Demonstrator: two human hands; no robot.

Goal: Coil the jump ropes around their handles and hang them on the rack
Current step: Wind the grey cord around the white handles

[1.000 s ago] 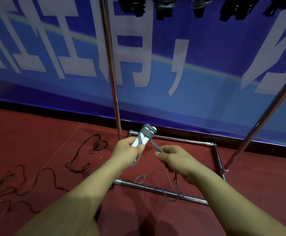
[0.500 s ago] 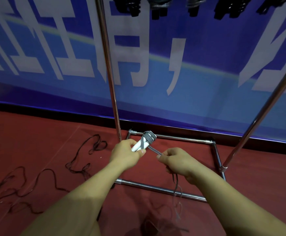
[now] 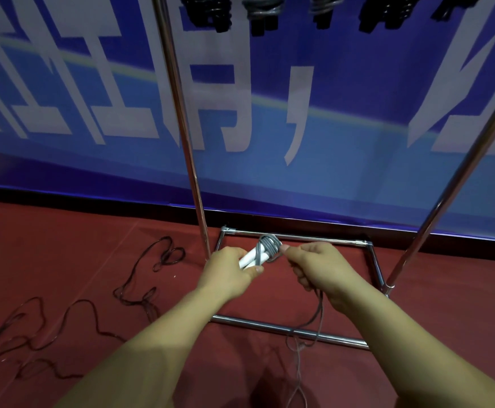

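Gripping the pair of white plastic handles [image 3: 250, 257] in my left hand [image 3: 228, 273], I am pinching the thin grey rubbery cord [image 3: 318, 313] in my right hand [image 3: 321, 270], just beside the grey coil [image 3: 268, 248]. Low before the chrome tube rack [image 3: 287, 329], the cord is hanging limp and probably light, so I am judging a pinch near the coil, under tension, is best.

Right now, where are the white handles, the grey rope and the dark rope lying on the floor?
white handles [image 3: 247, 258]: head view, on the bare white shafts beside the left hand.
grey rope [image 3: 268, 248]: head view, on the coils wound round the handle tops.
dark rope [image 3: 168, 254]: head view, on its loops on the red floor.
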